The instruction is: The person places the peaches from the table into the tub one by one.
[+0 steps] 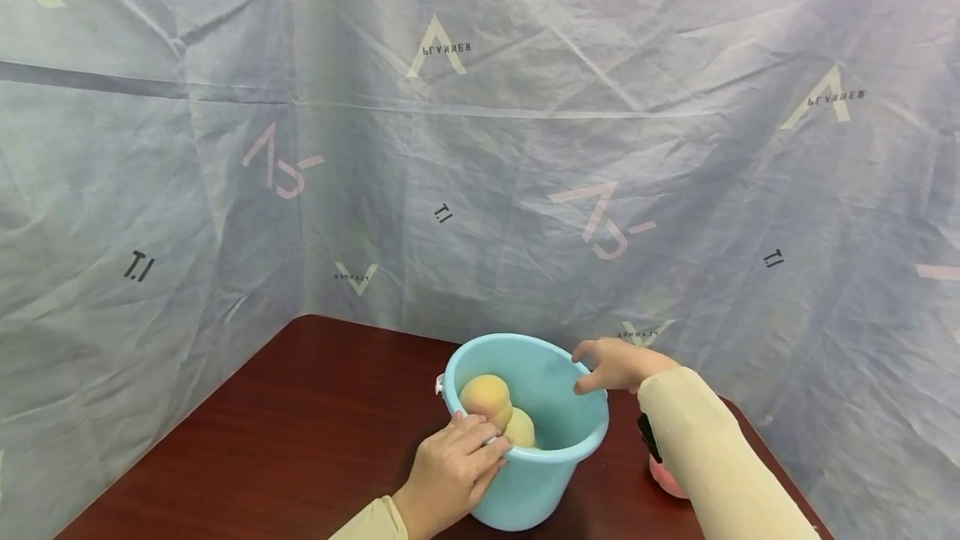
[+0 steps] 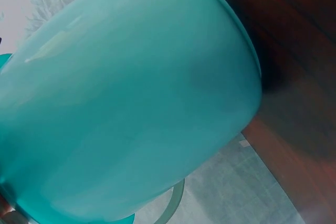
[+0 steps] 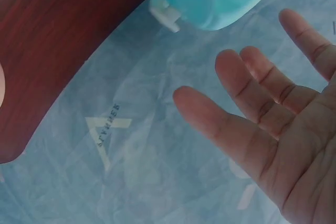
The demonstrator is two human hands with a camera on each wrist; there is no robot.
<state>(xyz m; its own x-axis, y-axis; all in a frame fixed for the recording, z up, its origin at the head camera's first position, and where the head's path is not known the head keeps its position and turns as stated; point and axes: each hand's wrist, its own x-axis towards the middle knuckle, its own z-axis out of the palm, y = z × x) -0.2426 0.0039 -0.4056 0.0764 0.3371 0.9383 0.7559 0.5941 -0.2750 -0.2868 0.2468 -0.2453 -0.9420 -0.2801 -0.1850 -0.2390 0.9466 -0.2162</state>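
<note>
A light blue plastic bucket [image 1: 525, 482] stands on the dark red table. Inside it lie yellowish round fruits that look like peaches, an upper one [image 1: 483, 397] and a paler one [image 1: 521, 427] beneath. My left hand [image 1: 453, 469] holds the near left rim, its fingers curled over the edge. The bucket wall [image 2: 131, 87] fills most of the left wrist view. At the far right rim is my right hand [image 1: 621, 363], fingers spread and holding nothing. In the right wrist view the right palm [image 3: 299, 150] faces the camera, apart from the bucket.
A pink rounded object [image 1: 666, 477] sits on the table to the right, partly hidden by my right sleeve [image 1: 720, 457]. The table [image 1: 300, 432] reaches back to a grey printed cloth [image 1: 480, 148] hanging behind and to the sides. A white handle fitting [image 1: 439, 385] sticks out at the bucket's left.
</note>
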